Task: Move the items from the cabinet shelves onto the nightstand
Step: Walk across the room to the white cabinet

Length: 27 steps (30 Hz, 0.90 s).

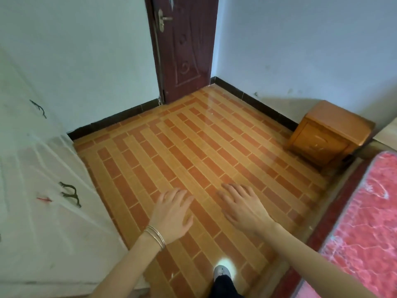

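A small orange wooden nightstand [328, 134] stands against the right wall, beside the bed, and nothing lies on its top. My left hand [171, 214], with thin bangles at the wrist, is stretched out over the tiled floor, palm down, fingers straight and holding nothing. My right hand [242, 209] hovers beside it in the same flat pose, also holding nothing. A white cabinet [38, 190] with dark handles fills the left side; its doors are closed and its shelves are hidden.
A dark red door [184, 46] is closed in the far corner. A red patterned mattress [365, 222] wrapped in plastic lies at the right. Orange and red tiled floor [193, 147] stretches between cabinet and nightstand. My shoe [222, 272] shows at the bottom.
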Available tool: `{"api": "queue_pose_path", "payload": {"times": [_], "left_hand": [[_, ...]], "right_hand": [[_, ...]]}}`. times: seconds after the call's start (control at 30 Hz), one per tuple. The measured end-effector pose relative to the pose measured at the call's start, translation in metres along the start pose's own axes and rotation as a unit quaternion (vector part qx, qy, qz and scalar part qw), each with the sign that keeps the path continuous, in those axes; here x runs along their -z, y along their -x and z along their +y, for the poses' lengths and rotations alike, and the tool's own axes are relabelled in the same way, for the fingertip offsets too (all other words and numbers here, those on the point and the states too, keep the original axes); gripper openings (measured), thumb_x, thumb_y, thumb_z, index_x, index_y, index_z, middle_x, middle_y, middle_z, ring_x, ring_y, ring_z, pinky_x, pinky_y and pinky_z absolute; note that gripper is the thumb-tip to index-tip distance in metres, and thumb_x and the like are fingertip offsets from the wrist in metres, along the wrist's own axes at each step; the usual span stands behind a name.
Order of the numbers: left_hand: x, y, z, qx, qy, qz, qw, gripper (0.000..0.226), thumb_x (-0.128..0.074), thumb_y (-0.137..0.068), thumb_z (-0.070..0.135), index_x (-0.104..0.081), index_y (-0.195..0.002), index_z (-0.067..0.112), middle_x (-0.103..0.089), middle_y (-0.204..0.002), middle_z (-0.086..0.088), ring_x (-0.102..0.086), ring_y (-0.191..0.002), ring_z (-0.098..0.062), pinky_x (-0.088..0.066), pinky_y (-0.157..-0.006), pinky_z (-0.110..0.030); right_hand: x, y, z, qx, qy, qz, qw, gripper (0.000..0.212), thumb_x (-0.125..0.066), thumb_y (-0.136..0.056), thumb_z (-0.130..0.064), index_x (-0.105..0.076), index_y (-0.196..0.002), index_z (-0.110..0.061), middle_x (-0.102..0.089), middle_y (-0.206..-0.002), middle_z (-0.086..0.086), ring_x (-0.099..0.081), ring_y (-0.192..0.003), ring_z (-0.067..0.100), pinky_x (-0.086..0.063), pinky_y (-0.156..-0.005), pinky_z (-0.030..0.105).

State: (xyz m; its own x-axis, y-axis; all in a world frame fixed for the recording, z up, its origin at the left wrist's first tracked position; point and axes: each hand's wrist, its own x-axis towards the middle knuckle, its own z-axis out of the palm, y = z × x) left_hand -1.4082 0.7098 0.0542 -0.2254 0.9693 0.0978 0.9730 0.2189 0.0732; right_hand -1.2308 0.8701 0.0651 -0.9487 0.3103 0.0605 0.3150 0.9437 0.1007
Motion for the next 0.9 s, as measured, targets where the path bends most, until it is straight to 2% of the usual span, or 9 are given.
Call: {"api": "queue_pose_path", "payload": {"times": [0.1, 0.2, 0.37, 0.63, 0.9], "left_hand": [[0.009, -0.05, 0.011, 0.014, -0.007, 0.032, 0.999, 0.052, -0.038, -0.079, 0.047, -0.068, -0.11, 0.018, -0.066, -0.11, -0.003, -0.06, -0.104, -0.023, -0.047, -0.091, -0.043], [0.014, -0.088, 0.022, 0.047, -0.008, 0.045, 0.998, 0.053, -0.039, -0.079, 0.046, -0.066, -0.115, 0.017, -0.065, -0.112, -0.004, -0.058, -0.107, -0.023, -0.044, -0.093, -0.043], [0.011, -0.118, 0.02, 0.094, -0.017, 0.016, 0.995, 0.054, -0.039, -0.08, 0.047, -0.065, -0.117, 0.017, -0.064, -0.114, -0.005, -0.057, -0.11, -0.025, -0.045, -0.094, -0.046], [0.003, -0.157, -0.032, 0.147, -0.03, 0.0, 0.989, 0.053, -0.039, -0.08, 0.046, -0.066, -0.113, 0.015, -0.065, -0.111, -0.007, -0.059, -0.107, -0.026, -0.047, -0.09, -0.046], [0.013, -0.245, -0.118, 0.181, -0.038, 0.045, 0.982, 0.053, -0.041, -0.078, 0.045, -0.067, -0.114, 0.016, -0.065, -0.109, -0.006, -0.058, -0.107, -0.026, -0.046, -0.093, -0.046]], "right_hand": [[0.009, -0.026, 0.051, 0.007, 0.004, 0.01, 1.0, 0.051, -0.048, -0.085, -0.046, -0.052, -0.129, -0.021, -0.056, -0.129, 0.006, -0.054, -0.116, 0.024, -0.044, -0.095, 0.044], [0.011, -0.052, 0.094, 0.036, 0.015, -0.011, 0.999, 0.052, -0.033, -0.088, -0.047, -0.049, -0.13, -0.021, -0.055, -0.131, 0.006, -0.053, -0.117, 0.024, -0.043, -0.097, 0.044], [0.003, -0.089, 0.13, 0.089, -0.007, -0.012, 0.996, 0.05, -0.035, -0.089, -0.046, -0.049, -0.129, -0.02, -0.054, -0.131, 0.008, -0.053, -0.117, 0.027, -0.043, -0.096, 0.045], [-0.018, -0.164, 0.148, 0.145, -0.04, -0.008, 0.989, 0.049, -0.034, -0.089, -0.044, -0.05, -0.128, -0.019, -0.054, -0.13, 0.007, -0.053, -0.116, 0.027, -0.046, -0.094, 0.045], [-0.004, -0.303, 0.179, 0.186, 0.0, 0.004, 0.982, 0.049, -0.037, -0.09, -0.044, -0.048, -0.131, -0.019, -0.055, -0.129, 0.008, -0.053, -0.116, 0.027, -0.046, -0.094, 0.043]]}}
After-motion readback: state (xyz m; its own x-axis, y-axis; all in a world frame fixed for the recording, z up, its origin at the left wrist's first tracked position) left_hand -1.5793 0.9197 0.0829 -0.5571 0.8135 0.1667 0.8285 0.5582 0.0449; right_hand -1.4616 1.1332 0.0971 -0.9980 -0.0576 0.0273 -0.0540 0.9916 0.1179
